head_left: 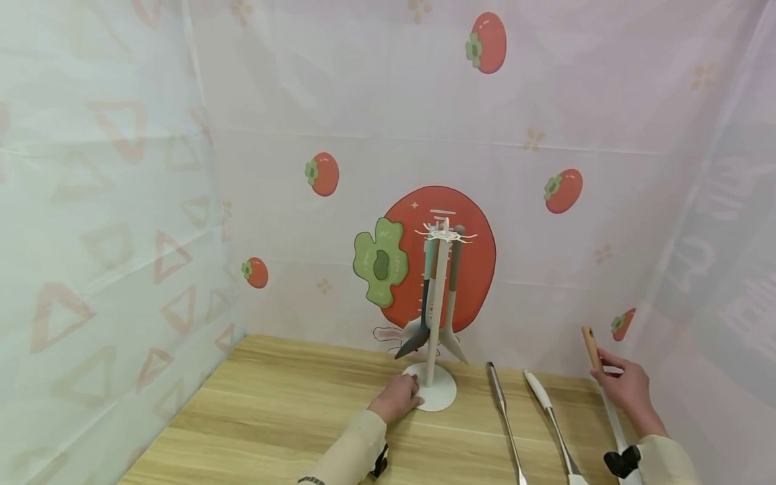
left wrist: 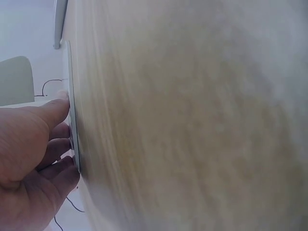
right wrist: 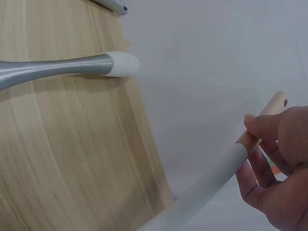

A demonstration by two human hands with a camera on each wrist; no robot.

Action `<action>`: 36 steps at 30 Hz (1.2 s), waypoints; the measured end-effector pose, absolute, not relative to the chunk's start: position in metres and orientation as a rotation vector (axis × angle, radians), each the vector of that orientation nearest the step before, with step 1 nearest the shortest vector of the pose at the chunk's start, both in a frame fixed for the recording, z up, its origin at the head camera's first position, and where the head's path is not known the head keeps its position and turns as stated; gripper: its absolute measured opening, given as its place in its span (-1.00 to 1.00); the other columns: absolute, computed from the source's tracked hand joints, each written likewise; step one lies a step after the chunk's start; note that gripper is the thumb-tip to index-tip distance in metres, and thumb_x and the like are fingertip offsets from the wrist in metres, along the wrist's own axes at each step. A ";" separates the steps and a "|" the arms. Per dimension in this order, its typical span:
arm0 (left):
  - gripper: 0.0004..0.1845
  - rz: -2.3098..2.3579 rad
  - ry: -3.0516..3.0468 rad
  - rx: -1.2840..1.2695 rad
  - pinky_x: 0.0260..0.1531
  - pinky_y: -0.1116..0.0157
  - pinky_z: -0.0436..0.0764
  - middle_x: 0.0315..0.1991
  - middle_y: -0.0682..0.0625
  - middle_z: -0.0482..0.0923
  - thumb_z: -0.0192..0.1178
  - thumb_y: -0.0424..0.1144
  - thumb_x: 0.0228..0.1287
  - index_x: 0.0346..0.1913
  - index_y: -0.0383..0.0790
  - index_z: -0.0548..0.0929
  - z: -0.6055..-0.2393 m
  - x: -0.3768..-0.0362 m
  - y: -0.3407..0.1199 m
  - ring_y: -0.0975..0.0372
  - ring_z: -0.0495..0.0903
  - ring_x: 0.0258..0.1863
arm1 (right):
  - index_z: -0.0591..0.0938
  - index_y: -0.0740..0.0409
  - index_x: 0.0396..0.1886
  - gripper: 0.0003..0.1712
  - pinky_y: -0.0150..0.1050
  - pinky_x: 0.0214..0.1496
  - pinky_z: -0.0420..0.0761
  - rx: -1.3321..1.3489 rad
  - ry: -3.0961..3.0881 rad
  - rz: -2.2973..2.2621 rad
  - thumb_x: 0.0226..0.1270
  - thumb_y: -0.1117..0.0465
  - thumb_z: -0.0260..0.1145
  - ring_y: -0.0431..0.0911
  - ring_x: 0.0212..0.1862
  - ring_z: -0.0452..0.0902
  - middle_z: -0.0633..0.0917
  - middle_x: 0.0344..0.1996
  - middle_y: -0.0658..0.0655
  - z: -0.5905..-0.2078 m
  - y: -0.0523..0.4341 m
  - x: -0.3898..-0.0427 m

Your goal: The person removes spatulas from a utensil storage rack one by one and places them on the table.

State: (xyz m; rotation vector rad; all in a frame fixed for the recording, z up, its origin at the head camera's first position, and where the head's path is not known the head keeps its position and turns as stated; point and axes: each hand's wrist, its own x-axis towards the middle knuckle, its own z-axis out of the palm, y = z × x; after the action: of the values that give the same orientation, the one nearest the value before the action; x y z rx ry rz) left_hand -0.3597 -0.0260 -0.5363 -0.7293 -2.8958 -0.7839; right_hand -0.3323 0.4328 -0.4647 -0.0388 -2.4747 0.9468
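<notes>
A white utensil rack (head_left: 435,337) with a ring of hooks on top stands near the back of the table. From it hang a dark-headed utensil with a teal handle (head_left: 429,259) and a pale one with a grey handle (head_left: 456,259), among others partly hidden by the post. My left hand (head_left: 397,397) grips the left rim of the rack's round base (left wrist: 72,110), fingers and thumb at its edge. At the right, my right hand (head_left: 627,387) pinches the wooden handle (right wrist: 274,103) of a kitchen utensil with a white shaft (right wrist: 207,180). Its head is cut off by the frame.
Two more utensils lie on the wooden table (head_left: 273,404) between the hands: one with a slim grey handle (head_left: 497,387), another with a white handle (head_left: 537,389). Printed cloth walls (head_left: 273,202) close in the back and both sides.
</notes>
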 end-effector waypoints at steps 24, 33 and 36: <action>-0.55 -0.823 -2.895 -0.734 -0.18 0.33 0.49 0.15 -0.21 0.67 0.37 -0.26 0.32 -0.65 -0.18 0.38 -0.538 -0.361 -0.026 0.00 0.64 0.12 | 0.45 0.58 0.26 -0.35 -0.25 -0.41 0.52 -0.179 -2.631 0.885 0.19 0.36 0.36 0.21 -0.23 0.61 0.61 -0.02 0.60 -0.490 0.442 -0.346; -0.57 -0.855 -2.901 -0.710 -0.19 0.34 0.48 0.09 -0.16 0.69 0.38 -0.27 0.31 -0.65 -0.19 0.41 -0.538 -0.359 -0.026 0.18 0.63 -0.07 | 0.50 0.60 0.20 -0.39 -0.20 -0.41 0.46 -0.143 -2.678 0.837 0.18 0.34 0.35 0.02 -0.37 0.54 0.67 -0.15 0.55 -0.500 0.444 -0.349; -0.56 -0.860 -2.900 -0.706 -0.25 0.35 0.42 0.06 -0.14 0.70 0.38 -0.27 0.31 -0.65 -0.18 0.40 -0.538 -0.359 -0.026 0.27 0.56 -0.18 | 0.52 0.61 0.16 -0.41 -0.19 -0.41 0.46 -0.124 -2.685 0.792 0.14 0.35 0.33 0.01 -0.40 0.54 0.69 -0.23 0.51 -0.503 0.445 -0.348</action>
State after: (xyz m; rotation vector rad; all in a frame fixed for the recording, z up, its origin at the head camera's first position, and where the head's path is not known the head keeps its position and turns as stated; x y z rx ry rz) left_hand -0.3593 -0.0261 -0.5383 -0.7064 -2.8999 -0.8597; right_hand -0.3479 0.4448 -0.5027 -0.1244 -2.6851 0.7917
